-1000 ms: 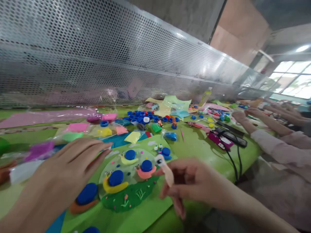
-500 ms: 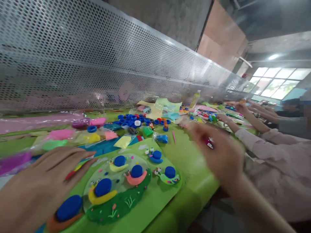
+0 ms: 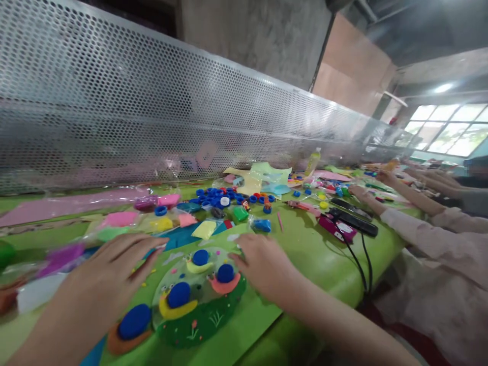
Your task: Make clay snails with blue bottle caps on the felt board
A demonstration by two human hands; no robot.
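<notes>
A green sheet (image 3: pixel 244 330) lies on the table with clay snails whose shells are blue caps, among them a yellow snail (image 3: pixel 178 300), a pink snail (image 3: pixel 225 278) and an orange one (image 3: pixel 129 328). My left hand (image 3: pixel 110 274) is over the sheet's left side, its fingers closed around a small thin item near the fingertips that I cannot make out. Over the upper right part of the sheet is my right hand (image 3: pixel 263 262), fingers bent and pointing left; whether it holds anything is hidden. It covers the snails on that side.
Blue caps (image 3: pixel 213 195), bagged clay (image 3: pixel 122 218) and paper scraps (image 3: pixel 263 178) lie behind the sheet. A pink stick (image 3: pixel 280 222), a maroon pouch (image 3: pixel 337 227) and black cables are to the right. Other people's arms (image 3: pixel 404 223) reach in beyond. A perforated metal panel (image 3: pixel 152 112) stands behind.
My right hand has moved left and down onto the sheet, uncovering the maroon pouch. The view has shifted slightly, so the sheet appears farther right. The red and yellow piece by my left hand is now mostly hidden.
</notes>
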